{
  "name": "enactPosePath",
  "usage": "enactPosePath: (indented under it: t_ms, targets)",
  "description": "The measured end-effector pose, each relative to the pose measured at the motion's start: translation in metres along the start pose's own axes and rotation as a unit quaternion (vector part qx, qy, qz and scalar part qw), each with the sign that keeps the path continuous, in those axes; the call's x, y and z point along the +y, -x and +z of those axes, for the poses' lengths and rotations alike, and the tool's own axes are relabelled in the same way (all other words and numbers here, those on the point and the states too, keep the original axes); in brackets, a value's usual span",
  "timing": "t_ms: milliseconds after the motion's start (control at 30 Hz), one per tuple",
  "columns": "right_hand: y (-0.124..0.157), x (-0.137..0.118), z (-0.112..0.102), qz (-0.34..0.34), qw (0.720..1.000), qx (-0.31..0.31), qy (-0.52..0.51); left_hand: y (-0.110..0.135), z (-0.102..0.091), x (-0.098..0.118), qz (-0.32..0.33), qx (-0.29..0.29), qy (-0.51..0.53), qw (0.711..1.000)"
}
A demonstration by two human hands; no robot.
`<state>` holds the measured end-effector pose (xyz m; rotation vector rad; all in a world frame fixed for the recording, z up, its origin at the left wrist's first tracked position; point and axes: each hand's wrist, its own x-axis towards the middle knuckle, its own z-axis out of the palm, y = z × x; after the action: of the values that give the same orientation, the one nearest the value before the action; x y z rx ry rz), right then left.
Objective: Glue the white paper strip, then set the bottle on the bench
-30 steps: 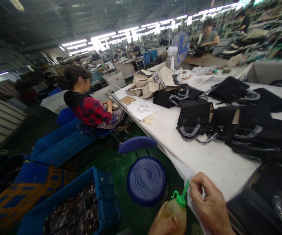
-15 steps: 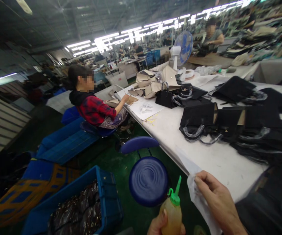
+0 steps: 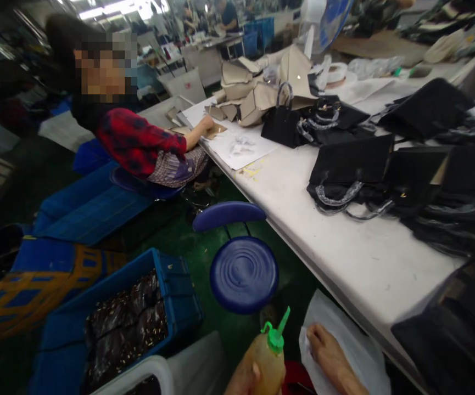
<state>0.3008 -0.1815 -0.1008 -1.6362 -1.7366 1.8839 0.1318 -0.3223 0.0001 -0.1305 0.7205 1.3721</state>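
Note:
My left hand (image 3: 240, 377) is wrapped round a squeeze bottle (image 3: 270, 365) with yellowish-brown contents, a green cap and a long pointed nozzle tilted up. Its lower end is cut off by the frame. Just to the right, my right hand (image 3: 328, 351) pinches a thin white sheet (image 3: 346, 321) at its left side. The sheet hangs beside the near edge of the white table (image 3: 303, 203). Black handbags (image 3: 350, 167) with plastic-wrapped handles lie on that table, beyond both hands.
A blue round stool (image 3: 243, 274) stands beside the table. Left of it, a blue crate (image 3: 179, 296) holds dark plastic-wrapped pieces. A pale bin (image 3: 196, 365) is at the bottom. A seated person in a red checked shirt (image 3: 138, 142) works at the table, near beige bags (image 3: 257, 101).
My right hand has drawn the white sheet off the tabletop, down and left past the edge. The bottle has shifted slightly left. The view has tilted downward.

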Motion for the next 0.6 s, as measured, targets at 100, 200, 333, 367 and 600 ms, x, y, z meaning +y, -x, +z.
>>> enactPosePath:
  t_ms: [100,200,333,367,600]
  targets:
    - [-0.021,0.039,0.011,0.091,0.995,-0.032,0.022,-0.008,-0.028,-0.013,0.007,0.015,0.014,1.0]
    - [-0.055,0.069,0.016,0.146,0.985,-0.026,0.083,-0.019,-0.056,-0.032,0.031,0.036,0.021,0.999]
    - [-0.114,0.115,0.015,0.221,0.965,-0.017,0.138,-0.025,-0.087,-0.057,0.051,0.105,0.033,0.993]
    - [-0.128,0.128,0.014,0.237,0.96,-0.007,0.149,-0.025,-0.094,-0.062,0.052,0.122,0.035,0.991]
    - [-0.209,0.192,0.003,0.282,0.943,0.113,0.138,-0.035,-0.124,-0.075,0.012,0.189,0.048,0.981]
